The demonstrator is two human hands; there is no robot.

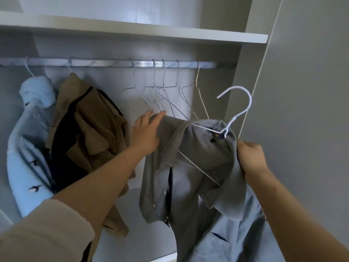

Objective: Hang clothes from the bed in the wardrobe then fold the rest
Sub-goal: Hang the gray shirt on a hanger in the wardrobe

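A person faces an open wardrobe (132, 33). A blue top (28, 148) and a tan jacket (94, 129) already hang on the rail (105, 62), beside five empty hangers (162, 91). A grey shirt (188, 176) sits on a white hanger (238, 103) below the rail, not yet hooked. The left hand (145, 133) lies straight-fingered on its shoulder; the right hand (251, 157) grips its collar. The bed is out of view, so what remains is unknown.
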